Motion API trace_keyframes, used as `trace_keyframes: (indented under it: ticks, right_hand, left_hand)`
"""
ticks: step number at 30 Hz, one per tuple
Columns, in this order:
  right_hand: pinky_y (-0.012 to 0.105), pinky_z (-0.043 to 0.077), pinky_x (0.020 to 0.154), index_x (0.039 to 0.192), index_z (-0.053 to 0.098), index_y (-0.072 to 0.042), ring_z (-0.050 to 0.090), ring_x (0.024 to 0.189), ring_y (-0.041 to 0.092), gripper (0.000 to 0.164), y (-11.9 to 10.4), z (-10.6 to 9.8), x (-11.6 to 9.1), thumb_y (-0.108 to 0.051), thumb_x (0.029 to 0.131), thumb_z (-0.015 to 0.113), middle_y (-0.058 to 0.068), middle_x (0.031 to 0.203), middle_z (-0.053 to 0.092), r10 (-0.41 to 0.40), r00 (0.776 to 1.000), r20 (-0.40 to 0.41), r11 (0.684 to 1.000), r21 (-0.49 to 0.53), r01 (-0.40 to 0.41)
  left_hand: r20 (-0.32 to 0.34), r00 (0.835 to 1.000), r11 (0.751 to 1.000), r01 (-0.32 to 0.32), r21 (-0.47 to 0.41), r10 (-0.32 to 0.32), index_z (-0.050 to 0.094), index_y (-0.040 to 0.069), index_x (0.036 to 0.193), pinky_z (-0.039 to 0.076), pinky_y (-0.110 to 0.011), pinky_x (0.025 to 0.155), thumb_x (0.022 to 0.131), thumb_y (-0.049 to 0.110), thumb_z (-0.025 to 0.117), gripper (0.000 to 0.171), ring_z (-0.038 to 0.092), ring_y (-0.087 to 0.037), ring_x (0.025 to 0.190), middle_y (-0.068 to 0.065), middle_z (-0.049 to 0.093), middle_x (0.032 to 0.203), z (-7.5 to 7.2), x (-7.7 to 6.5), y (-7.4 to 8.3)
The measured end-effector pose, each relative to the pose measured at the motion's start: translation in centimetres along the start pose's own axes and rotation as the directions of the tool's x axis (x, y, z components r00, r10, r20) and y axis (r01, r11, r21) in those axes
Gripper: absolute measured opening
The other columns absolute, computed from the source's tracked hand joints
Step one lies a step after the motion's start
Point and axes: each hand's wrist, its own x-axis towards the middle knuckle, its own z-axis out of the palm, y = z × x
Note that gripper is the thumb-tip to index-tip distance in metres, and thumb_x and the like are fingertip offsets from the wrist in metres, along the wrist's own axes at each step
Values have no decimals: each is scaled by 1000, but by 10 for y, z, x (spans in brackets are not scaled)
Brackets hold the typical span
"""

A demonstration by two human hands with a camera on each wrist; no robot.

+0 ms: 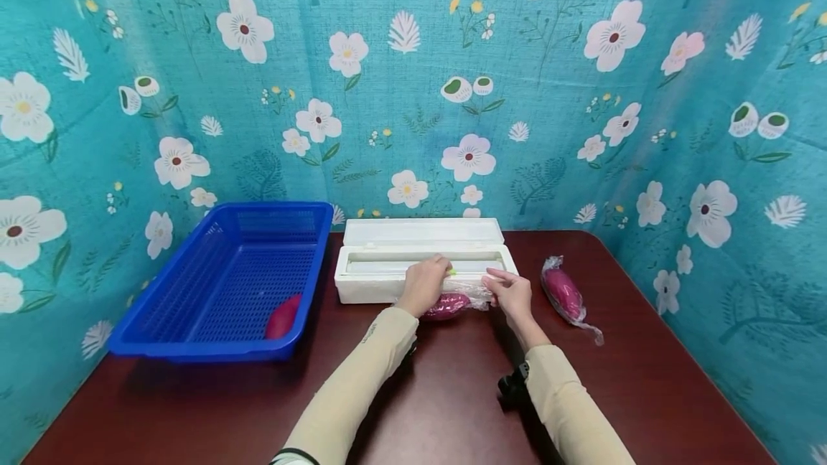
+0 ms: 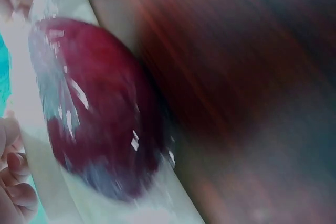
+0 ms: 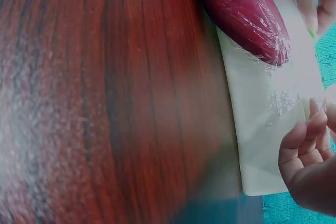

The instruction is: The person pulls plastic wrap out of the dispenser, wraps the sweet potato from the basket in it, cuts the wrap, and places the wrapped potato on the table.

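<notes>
A white cling film box (image 1: 368, 289) stands at the back of the table with its lid (image 1: 423, 232) raised; a roll (image 1: 381, 268) lies inside. My left hand (image 1: 423, 284) is over its front rim, fingers pinching a small green slider (image 3: 312, 34). To its right, my right hand (image 1: 512, 295) pinches clear cling film (image 3: 283, 95) at the box edge. Film covers a smooth, oblong purple-red sweet potato (image 2: 100, 103), which hangs against the box's front wall below my hands. In the head view, my left hand and forearm partly hide this sweet potato.
On the right lies another film-wrapped sweet potato (image 1: 565, 293) with twisted ends. A blue plastic basket (image 1: 220, 351) stands on the left, holding an unwrapped purple-red sweet potato (image 1: 282, 318). Behind the dark wooden table (image 1: 452, 393) hangs a floral teal curtain (image 1: 400, 92).
</notes>
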Motion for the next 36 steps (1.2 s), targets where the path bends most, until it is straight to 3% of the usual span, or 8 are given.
trace_keyframes:
  ticks: [6,12,14,18,22,25,30,36]
  right_hand:
    - [20,40,40,104,63,7,44,40,8,28,-1,1,-3,-4,78,67,5,65,60,-3,1000,9,1000,3,3]
    - [21,40,39,97,67,4,44,38,9,26,3,-1,-6,-9,75,71,8,64,61,-72,997,13,996,59,72]
    - [21,40,38,98,66,4,44,38,9,26,3,-1,-4,-8,76,70,8,66,61,-52,999,5,998,48,51]
    - [20,40,39,106,61,7,43,38,8,29,-1,-2,0,-3,79,66,5,67,61,34,999,21,999,19,-34]
    - [21,41,39,111,56,6,43,39,9,33,-7,-3,2,-2,80,64,3,66,57,125,988,90,991,41,-129]
    - [22,42,40,112,54,6,44,40,9,34,-11,-3,1,-3,81,64,3,65,54,159,980,116,985,55,-166]
    - [24,44,41,113,54,3,46,42,10,34,-12,-4,-1,-4,81,63,1,62,53,176,979,103,983,43,-181]
    - [25,46,43,116,54,1,48,44,10,35,-8,-3,0,-7,83,63,3,66,56,161,981,104,987,7,-163]
  left_hand:
    - [-33,999,999,34,-12,-35,65,14,88,46,-27,54,83,19,63,7,60,-13,70,4,61,83,-11,-16,-21]
    - [-48,997,998,61,-30,-62,65,15,85,45,-28,53,81,19,65,5,60,-13,69,5,61,82,-15,-21,-29]
    - [-43,996,996,77,-54,-79,65,15,84,46,-29,54,80,19,66,6,60,-14,69,5,62,81,-15,-20,-31]
    - [32,989,979,144,-145,-141,66,14,87,46,-29,57,82,20,65,7,60,-15,70,4,64,84,-19,-18,-34]
    - [140,965,942,247,-226,-220,66,14,89,45,-29,59,83,21,64,10,59,-14,72,3,65,86,-27,-15,-36]
    - [161,954,926,286,-247,-252,67,15,86,44,-29,59,81,26,65,12,58,-14,71,3,65,84,-30,-14,-35]
    - [77,945,924,326,-197,-317,65,18,73,40,-25,50,75,42,67,24,54,-10,60,6,61,70,-24,-12,-27]
    - [-77,925,919,357,-167,-373,62,18,67,38,-24,44,69,27,69,11,51,-10,52,6,59,64,-15,-14,-20]
